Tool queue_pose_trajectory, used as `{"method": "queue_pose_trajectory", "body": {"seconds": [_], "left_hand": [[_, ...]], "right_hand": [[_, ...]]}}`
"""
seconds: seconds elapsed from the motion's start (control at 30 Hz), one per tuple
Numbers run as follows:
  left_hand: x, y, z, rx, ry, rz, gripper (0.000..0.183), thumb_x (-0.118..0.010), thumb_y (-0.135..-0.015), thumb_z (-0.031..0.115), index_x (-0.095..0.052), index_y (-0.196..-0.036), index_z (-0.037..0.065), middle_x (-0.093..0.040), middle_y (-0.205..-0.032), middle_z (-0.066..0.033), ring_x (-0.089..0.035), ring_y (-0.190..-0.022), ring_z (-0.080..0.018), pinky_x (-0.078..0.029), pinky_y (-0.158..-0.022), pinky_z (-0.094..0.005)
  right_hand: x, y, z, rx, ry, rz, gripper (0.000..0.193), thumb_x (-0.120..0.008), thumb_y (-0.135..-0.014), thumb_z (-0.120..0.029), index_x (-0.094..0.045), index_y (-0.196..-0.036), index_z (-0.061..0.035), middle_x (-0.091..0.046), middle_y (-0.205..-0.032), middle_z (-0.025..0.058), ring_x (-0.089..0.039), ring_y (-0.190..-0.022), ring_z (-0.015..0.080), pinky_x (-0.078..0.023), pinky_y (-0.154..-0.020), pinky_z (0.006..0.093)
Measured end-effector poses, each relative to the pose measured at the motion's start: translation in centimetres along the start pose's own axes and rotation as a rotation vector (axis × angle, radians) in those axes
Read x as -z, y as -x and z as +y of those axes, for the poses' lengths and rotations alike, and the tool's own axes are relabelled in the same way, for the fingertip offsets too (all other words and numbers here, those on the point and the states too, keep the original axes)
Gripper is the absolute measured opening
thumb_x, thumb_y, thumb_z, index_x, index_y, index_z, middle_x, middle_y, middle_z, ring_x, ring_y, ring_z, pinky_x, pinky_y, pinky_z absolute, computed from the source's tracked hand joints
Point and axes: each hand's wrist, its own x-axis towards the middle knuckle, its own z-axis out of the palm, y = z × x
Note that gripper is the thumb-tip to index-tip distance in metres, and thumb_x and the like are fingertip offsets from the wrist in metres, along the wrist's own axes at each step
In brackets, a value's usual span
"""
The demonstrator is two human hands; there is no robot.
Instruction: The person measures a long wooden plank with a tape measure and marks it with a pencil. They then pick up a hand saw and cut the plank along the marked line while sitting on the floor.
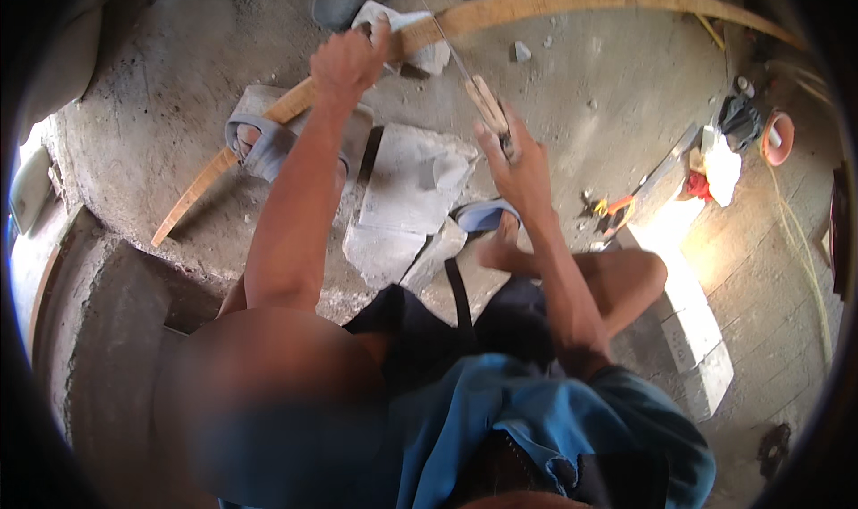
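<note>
A long wooden plank [554, 1] runs from the lower left to the far upper right, looking curved in the wide view. My left hand [349, 62] is closed round the plank, beside a white stone block [429, 55] under it. In my right hand [518, 160] is the pale wooden handle of a handsaw [485, 102]. Its thin blade, seen nearly edge-on, crosses the plank just right of my left hand; whether its teeth are in the wood, I cannot tell. Farther left, a foot in a grey sandal [264, 147] lies across the plank.
Broken pale slabs [411, 183] lie between my feet, near a second sandal [483, 214]. To the right are an orange-handled tool [617, 207], a black bag [740, 120] and an orange-pink container [778, 138]. A dark grey object [337, 0] and small stones lie beyond the plank.
</note>
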Motion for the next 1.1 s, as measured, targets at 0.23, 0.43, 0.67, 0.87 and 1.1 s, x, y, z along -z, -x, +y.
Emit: {"method": "queue_pose_trajectory", "body": {"seconds": [0.23, 0.43, 0.67, 0.87, 1.1], "left_hand": [[1.2, -0.9, 0.2, -0.057, -0.008, 0.039, 0.074, -0.034, -0.101, 0.062, -0.076, -0.101, 0.001, -0.072, -0.098, -0.0294, -0.069, -0.096, -0.0488, -0.053, -0.091, -0.0567], [-1.7, -1.0, -1.1, -0.221, -0.032, 0.277, 0.057, -0.046, -0.1, 0.049, -0.07, -0.082, 0.002, -0.073, -0.09, -0.0258, -0.07, -0.08, -0.0515, -0.058, -0.075, -0.0575], [-0.6, -0.6, 3.8, 0.117, 0.019, 0.228, 0.068, -0.044, -0.095, 0.058, -0.077, -0.104, -0.001, -0.071, -0.106, -0.0315, -0.067, -0.105, -0.05, -0.05, -0.097, -0.0549], [-0.7, -0.6, 2.6, 0.123, 0.002, 0.258, 0.069, -0.039, -0.093, 0.054, -0.076, -0.104, -0.003, -0.071, -0.107, -0.0319, -0.067, -0.104, -0.0506, -0.05, -0.096, -0.0549], [-0.4, -0.4, 4.3, 0.122, 0.01, 0.264, 0.066, -0.04, -0.093, 0.051, -0.077, -0.102, -0.002, -0.07, -0.106, -0.0332, -0.067, -0.102, -0.0517, -0.049, -0.095, -0.0558]], "right_hand": [[-0.3, 0.1, -0.7, -0.095, -0.004, 0.048, 0.057, -0.068, -0.096, -0.04, -0.058, -0.135, 0.0009, -0.072, -0.088, 0.0232, -0.073, -0.082, 0.0408, -0.055, -0.073, 0.0423], [-1.7, -0.6, -1.1, -0.014, -0.057, 0.043, 0.056, -0.067, -0.096, -0.039, -0.057, -0.134, 0.0021, -0.068, -0.074, 0.0245, -0.07, -0.067, 0.0421, -0.054, -0.059, 0.0413], [-1.6, 0.8, -0.3, -0.033, -0.03, 0.069, 0.058, -0.065, -0.097, -0.037, -0.053, -0.138, 0.0012, -0.068, -0.079, 0.0276, -0.071, -0.073, 0.0438, -0.054, -0.061, 0.0463], [2.3, 14.8, 3.8, -0.035, -0.086, -0.006, 0.058, -0.066, -0.098, -0.025, -0.046, -0.145, -0.0001, -0.07, -0.111, 0.0281, -0.072, -0.094, 0.0425, -0.058, -0.077, 0.0439], [-1.5, 1.7, 2.7, -0.043, 0.06, 0.012, 0.056, -0.066, -0.097, -0.034, -0.053, -0.14, -0.0013, -0.07, -0.095, 0.0293, -0.069, -0.087, 0.0471, -0.056, -0.077, 0.0478]]}}
